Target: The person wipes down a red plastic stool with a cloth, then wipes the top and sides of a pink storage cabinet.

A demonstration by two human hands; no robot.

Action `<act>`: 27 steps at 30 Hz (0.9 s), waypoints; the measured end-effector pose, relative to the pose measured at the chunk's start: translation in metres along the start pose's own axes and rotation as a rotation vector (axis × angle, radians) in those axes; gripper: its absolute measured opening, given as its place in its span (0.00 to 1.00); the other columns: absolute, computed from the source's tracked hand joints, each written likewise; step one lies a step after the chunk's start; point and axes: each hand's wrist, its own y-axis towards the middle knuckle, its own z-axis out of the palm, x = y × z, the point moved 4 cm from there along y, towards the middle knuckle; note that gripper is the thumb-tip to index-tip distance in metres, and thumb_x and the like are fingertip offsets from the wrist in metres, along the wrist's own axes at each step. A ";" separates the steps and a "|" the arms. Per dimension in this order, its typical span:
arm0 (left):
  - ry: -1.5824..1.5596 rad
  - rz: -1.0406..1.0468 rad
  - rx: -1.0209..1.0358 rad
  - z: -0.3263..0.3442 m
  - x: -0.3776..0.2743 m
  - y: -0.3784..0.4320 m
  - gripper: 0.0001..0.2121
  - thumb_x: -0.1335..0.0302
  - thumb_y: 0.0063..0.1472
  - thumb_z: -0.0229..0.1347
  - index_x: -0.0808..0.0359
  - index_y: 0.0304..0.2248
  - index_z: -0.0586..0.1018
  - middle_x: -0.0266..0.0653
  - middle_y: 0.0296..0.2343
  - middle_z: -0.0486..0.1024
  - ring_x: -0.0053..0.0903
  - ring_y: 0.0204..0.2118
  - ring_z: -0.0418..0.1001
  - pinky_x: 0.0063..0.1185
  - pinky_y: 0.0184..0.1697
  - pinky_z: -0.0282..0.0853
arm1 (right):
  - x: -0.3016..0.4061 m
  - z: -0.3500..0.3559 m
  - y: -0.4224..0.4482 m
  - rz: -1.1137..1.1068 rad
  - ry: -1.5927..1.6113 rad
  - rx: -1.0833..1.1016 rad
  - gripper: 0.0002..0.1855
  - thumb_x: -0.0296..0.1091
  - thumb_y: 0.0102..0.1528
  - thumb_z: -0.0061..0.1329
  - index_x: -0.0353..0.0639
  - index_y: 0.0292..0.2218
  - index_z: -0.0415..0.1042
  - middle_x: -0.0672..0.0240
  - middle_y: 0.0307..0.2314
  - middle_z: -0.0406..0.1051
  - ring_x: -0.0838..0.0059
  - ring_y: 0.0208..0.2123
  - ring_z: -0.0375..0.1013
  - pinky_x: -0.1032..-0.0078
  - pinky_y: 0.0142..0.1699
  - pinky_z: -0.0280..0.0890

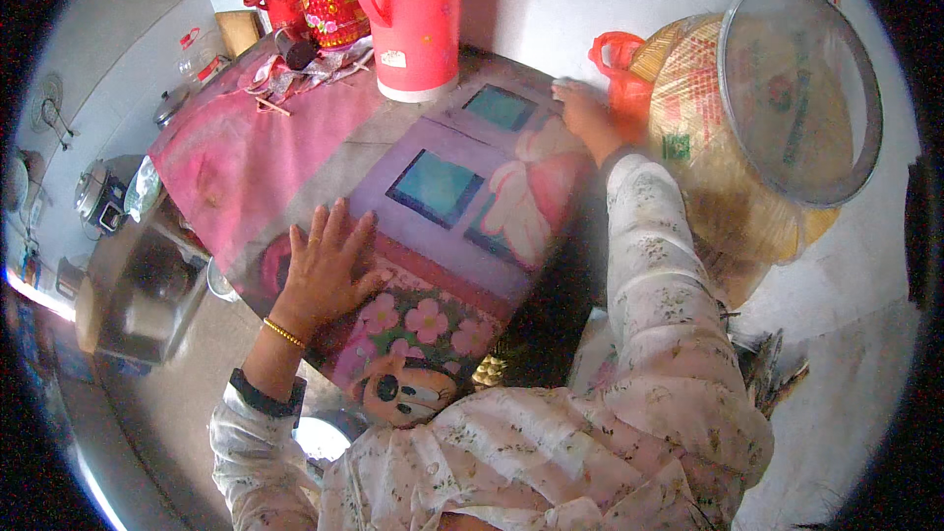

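Note:
My left hand (322, 273) lies palm down on a printed table cover (457, 140) with its fingers spread. A gold-coloured ring and a beaded bracelet (285, 332) are on that hand and wrist. The cover shows blue windows, pink flowers and a cartoon mouse face. Over at the far right edge of the table, my right hand (588, 118) touches the border. Something pale (569, 82) shows at its fingertips, too blurred to name, and whether the fingers grip it is unclear. A pink thermos jug (420, 22) stands beyond the cover, between the two hands.
Red thermos flasks (332, 0) and a crumpled cloth (313, 74) occupy the far left tabletop. Against the right wall hang a round sieve (800, 96), a wrapped woven tray (689, 88) and a red plastic bag (627, 81). A rice cooker (99, 195) is at left.

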 end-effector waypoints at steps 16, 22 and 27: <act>0.009 0.030 -0.071 0.001 -0.002 0.007 0.38 0.40 0.54 0.47 0.53 0.59 0.61 0.53 0.59 0.53 0.51 0.61 0.50 0.56 0.55 0.47 | 0.036 -0.028 -0.002 0.102 -0.397 0.248 0.20 0.31 0.58 0.38 0.43 0.52 0.66 0.57 0.52 0.64 0.60 0.52 0.67 0.61 0.53 0.64; 0.002 0.036 -0.079 0.003 -0.002 0.008 0.38 0.41 0.53 0.48 0.53 0.59 0.61 0.53 0.59 0.53 0.51 0.61 0.50 0.56 0.56 0.47 | -0.010 -0.030 -0.025 0.209 -0.015 -0.117 0.14 0.30 0.58 0.40 0.42 0.41 0.75 0.50 0.42 0.72 0.53 0.47 0.70 0.59 0.52 0.65; 0.040 0.033 -0.122 0.003 0.004 -0.001 0.38 0.42 0.54 0.48 0.54 0.59 0.61 0.53 0.59 0.53 0.51 0.61 0.50 0.56 0.55 0.47 | 0.027 -0.069 -0.068 0.249 -0.530 0.307 0.14 0.33 0.59 0.39 0.37 0.38 0.74 0.54 0.35 0.74 0.58 0.38 0.75 0.66 0.43 0.68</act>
